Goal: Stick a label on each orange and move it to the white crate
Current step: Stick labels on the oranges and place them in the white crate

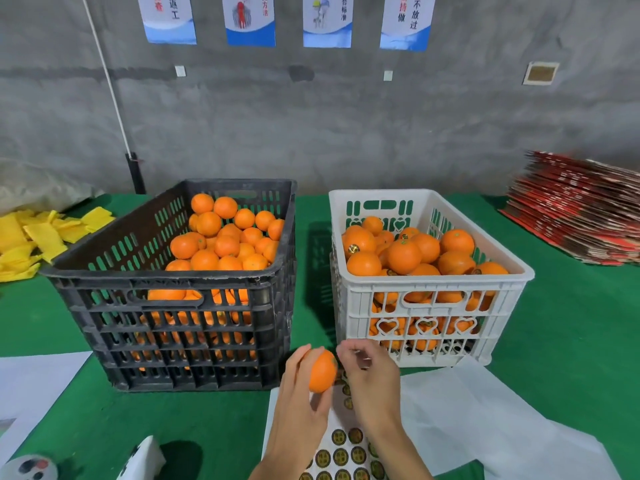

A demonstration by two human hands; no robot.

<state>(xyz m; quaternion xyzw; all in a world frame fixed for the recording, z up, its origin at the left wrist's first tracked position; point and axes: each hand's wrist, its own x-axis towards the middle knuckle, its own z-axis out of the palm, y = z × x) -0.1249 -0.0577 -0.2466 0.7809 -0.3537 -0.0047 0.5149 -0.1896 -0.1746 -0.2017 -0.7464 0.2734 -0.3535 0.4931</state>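
At the near edge of the worktop (86,427), a sheet of round labels (346,452) lies on white paper under both hands. Just above it, the left hand (298,407) holds one orange (322,370), fingers and thumb curled round its sides. The right hand (369,379) is beside the fruit with its fingers bent toward it; motion blur hides the tips, so I cannot tell whether they pinch a label.

I judge the orange firm, fairly weighty for its size, with a smooth, slightly slick rind. It should be cupped round its widest part, leaving one bare patch facing the right hand for the sticker, and set down gently so it neither bruises nor rolls.

Further back, toward the middle of the worktop, the black crate (166,275) on the left holds a pile of oranges. The white crate (433,285) to the right is already heaped, some fruit showing dark round labels. Near the far left edge lie yellow pads (34,237), and at the far right corner a stack of red flat cartons (578,209).
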